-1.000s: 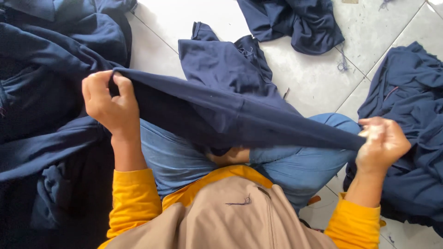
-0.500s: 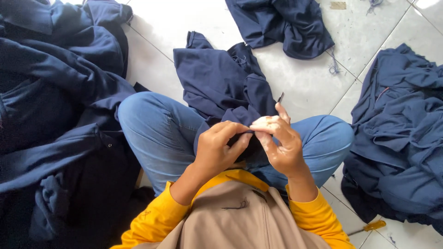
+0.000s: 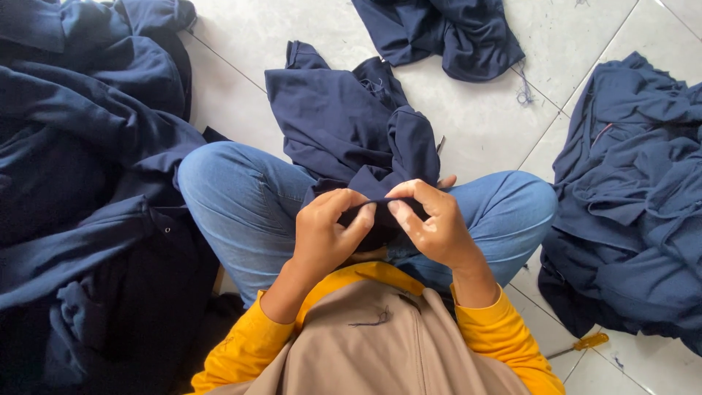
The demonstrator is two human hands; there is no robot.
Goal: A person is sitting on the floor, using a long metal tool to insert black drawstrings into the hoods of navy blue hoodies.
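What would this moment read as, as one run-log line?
left hand: pinching dark navy fabric garment edge | right hand: pinching same edge | garment: draped over blue-jeaned lap | surroundings: navy cloth piles on white tiled floor

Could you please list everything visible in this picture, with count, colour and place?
navy blue fabric garment in the hands: one, dark navy, draped over the lap and onto the floor ahead
pile of navy blue garments on the left: one heap, dark navy, along the left edge
pile of navy blue garments on the right: one heap, dark navy, right edge
crumpled navy blue garment at the top: one, dark navy, top centre
white tiled floor: pale, speckled, under everything
yellow-handled tool: one, yellow handle, floor at lower right
loose thread bundle: one, bluish, floor near the top garment
left hand: pinching the garment's edge
right hand: pinching the same edge, beside the left
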